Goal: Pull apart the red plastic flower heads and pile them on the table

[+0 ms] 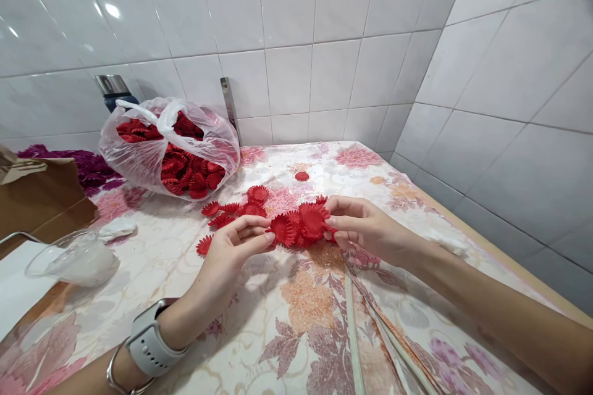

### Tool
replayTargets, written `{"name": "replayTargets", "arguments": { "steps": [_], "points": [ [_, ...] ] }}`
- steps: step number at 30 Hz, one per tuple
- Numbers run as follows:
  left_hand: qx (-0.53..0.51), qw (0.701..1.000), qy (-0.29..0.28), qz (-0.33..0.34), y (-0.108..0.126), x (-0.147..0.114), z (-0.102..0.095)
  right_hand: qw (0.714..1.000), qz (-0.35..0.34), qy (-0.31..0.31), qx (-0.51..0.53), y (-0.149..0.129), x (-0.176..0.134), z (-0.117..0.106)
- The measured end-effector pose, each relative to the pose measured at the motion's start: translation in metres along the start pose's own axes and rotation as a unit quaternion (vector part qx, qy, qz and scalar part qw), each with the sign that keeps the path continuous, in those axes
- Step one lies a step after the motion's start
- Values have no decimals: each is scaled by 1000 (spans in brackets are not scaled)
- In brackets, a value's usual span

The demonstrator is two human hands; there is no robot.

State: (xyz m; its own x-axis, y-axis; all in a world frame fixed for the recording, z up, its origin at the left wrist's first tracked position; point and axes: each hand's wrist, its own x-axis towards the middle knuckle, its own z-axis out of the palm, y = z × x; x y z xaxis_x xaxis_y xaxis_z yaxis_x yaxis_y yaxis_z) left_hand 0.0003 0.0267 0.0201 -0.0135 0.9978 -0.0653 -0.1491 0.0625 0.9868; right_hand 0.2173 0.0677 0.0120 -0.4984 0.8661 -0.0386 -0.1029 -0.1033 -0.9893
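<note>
- The bench (231,352), spread with a pale flowered cloth (259,327), carries everything before you; red stands out well on this ground, which likely helps you pick out small parts.
- The plastic bag (139,170), packed with red pieces, rests behind and to the left of your hands, its top gathered in a white knot; so placed, it seems a near store that leaves your arms free.
- The cardboard box (50,197) stands at your far left, presumably set aside for elbow room.
- Your left hand (236,244) and right hand (370,228) face each other above the middle of the bench. The left fingers grasp the rim of the left disc (282,231); the right fingers grasp the rim of the right disc (314,219). A rim hold probably spares the frilled edges from crushing and keeps both faces in your view.
- The clear cup (76,259) leans near the box; its whitish contents you cannot identify.
- The loose discs (252,210) lie scattered just behind your left hand, within easy reach.
- The two held discs, with others crowded between them, appear vivid red, matt and round, with notched, petal-like rims; whether cloth or paper, you cannot tell.
- The lone disc (302,176) lies apart, farther back.
</note>
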Motion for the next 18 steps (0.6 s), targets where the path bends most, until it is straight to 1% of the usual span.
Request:
{"name": "replayTargets", "arguments": {
  "steps": [2, 4, 5, 6, 7, 8, 9, 10, 12, 14, 16, 18],
  "points": [
    [-5, 1000, -8, -10, -1, 0, 0, 1000, -20, -16, 7, -1, 0, 0],
    [-10, 1000, -11, -22, -2, -1, 0, 998, -52, -9, -34, -1, -1, 2],
    [-15, 999, -13, -28, -2, -1, 0, 995, -71, 17, -75, -1, -2, 3],
    [-22, 999, -17, -32, -3, -1, 1, 986, -91, 56, -127, -1, -2, 4],
    [-27, 999, -21, -35, -3, -1, 1, 971, -114, 101, -184, 0, -3, 6],
    [-31, 998, -27, -38, -4, -1, 2, 950, -140, 142, -240, 0, -4, 9],
    [-33, 998, -34, -39, -4, -1, 2, 928, -167, 169, -288, 0, -5, 12],
    [-31, 998, -39, -41, -5, 0, 2, 908, -193, 179, -325, 1, -7, 16],
    [-17, 998, -42, -41, -7, -1, 2, 885, -239, 155, -369, 2, -12, 25],
    [4, 998, -42, -35, -9, -2, 2, 874, -279, 114, -382, 4, -17, 34],
    [18, 998, -54, -25, -11, -4, 3, 875, -296, 76, -376, 6, -21, 40],
    [22, 997, -70, -24, -10, -7, 4, 891, -275, 48, -359, 9, -23, 44]
  ]
}}
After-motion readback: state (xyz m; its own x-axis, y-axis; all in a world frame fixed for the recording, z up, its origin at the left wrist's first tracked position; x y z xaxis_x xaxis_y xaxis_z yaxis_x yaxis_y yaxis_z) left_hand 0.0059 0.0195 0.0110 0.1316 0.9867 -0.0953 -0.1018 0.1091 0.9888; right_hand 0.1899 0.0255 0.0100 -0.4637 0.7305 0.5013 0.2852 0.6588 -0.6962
